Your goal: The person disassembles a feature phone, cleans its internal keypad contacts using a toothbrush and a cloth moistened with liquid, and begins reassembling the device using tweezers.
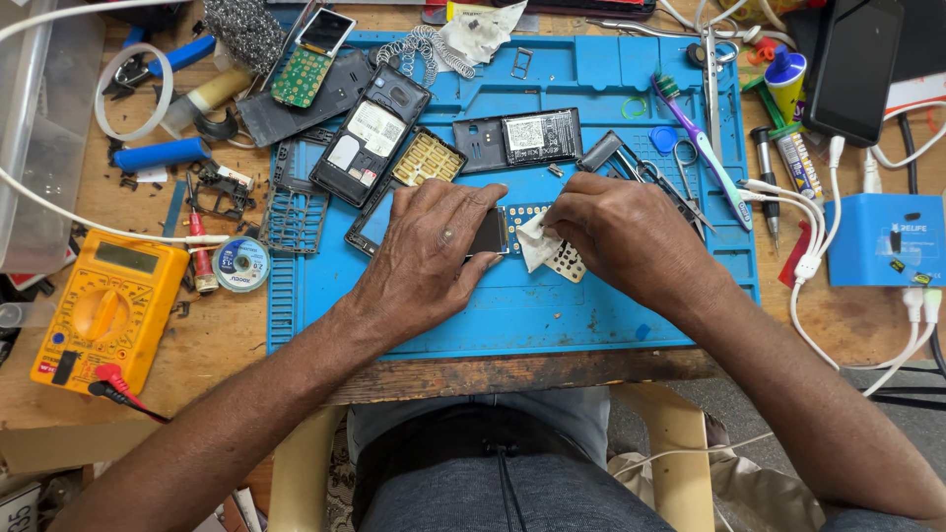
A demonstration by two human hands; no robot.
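On the blue repair mat (512,315), near its front edge, a small phone circuit board (512,233) with a dark screen is pinned flat under the left hand (434,251), fingers curled over it. Just beside, a white wipe (537,241) is pinched in the right hand (621,232) and pressed against the board's keypad end. Farther back, opened phone shells (370,138) and a purple toothbrush (705,153) are laid out. Off the mat's left side, a yellow multimeter (103,305) is seen.

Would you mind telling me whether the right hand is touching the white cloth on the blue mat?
Touching. The head view shows the right hand pressing the white cloth with its fingertips, no gap visible.
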